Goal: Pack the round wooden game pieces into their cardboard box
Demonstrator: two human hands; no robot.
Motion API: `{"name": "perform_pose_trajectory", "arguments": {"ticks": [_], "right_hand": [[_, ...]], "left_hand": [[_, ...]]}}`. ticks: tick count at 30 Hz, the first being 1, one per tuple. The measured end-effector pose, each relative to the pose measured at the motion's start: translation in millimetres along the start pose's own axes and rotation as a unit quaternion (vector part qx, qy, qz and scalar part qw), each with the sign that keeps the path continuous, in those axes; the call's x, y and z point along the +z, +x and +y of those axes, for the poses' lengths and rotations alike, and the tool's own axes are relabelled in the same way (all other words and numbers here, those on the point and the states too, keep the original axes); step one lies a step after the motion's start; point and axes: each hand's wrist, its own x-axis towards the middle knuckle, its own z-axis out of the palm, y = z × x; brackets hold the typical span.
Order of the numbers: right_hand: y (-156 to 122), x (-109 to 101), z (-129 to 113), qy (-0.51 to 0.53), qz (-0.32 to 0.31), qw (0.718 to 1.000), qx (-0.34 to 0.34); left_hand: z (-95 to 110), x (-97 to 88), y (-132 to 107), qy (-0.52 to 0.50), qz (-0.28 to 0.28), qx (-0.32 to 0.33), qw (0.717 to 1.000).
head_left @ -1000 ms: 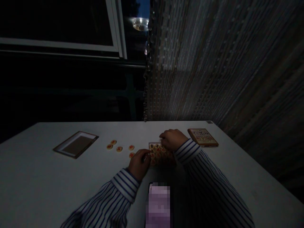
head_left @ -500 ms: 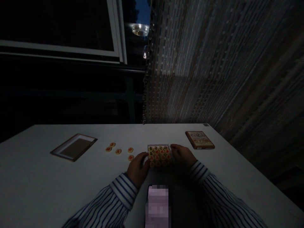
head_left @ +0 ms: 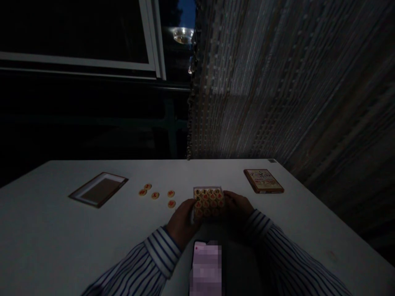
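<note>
Holds a tray (head_left: 208,187) of xiangqi pieces (head_left: 212,197) lengthwise from left to right at the desk (head_left: 46,242), with fingers of left hand (head_left: 183,220) and right hand (head_left: 240,204) clamped on opposite ends and five loose discs (head_left: 155,195) off to the left, nearer the left hand.

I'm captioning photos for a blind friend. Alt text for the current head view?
Left hand and right hand touch opposite sides of a tray of round, character-marked pieces on a white table. Five loose pieces and a shallow open box lie left, a patterned box right.
</note>
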Motion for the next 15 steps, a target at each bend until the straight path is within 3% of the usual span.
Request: {"name": "perform_pose_trajectory", "arguments": {"ticks": [5, 15], "right_hand": [[0.6, -2.1, -0.7, 0.008, -0.033, 0.999, 0.002], [-1.5, -2.1, -2.8, 0.017, -0.016, 1.0, -0.006]], "left_hand": [[-4.3, 3.6, -1.3, 0.027, -0.002, 0.02, 0.999], [-6.1, 3.9, -2.9, 0.038, -0.006, 0.026, 0.999]]}}
